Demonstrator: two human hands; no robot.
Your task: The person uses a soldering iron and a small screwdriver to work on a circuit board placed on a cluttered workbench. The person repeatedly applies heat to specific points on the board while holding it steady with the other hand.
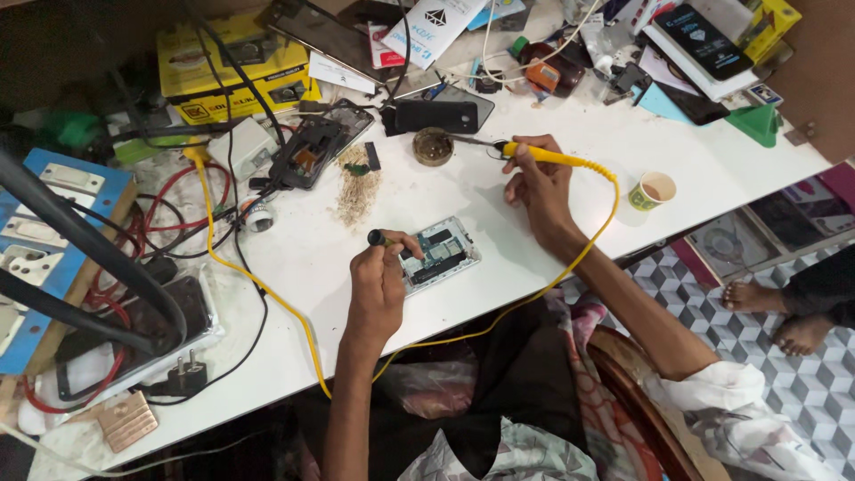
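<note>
White tabletop takes up most of the view, crowded along its far edge with boxes, phones and cables, and near its front edge lies the opened phone, circuit side up. Left hand sits right against that phone, fingers pinched shut around a small dark-handled tool at its corner. Right hand is further back, fingers wrapped tight round the yellow soldering iron, whose tip reaches toward the small round tin — what the tin holds I cannot make out. My read: keep the tip steady, and keep the yellow cord looping off the front edge from dragging across the board. Paper cup stands to the right, well apart, with a brownish drink inside — worth keeping elbows clear of it.
</note>
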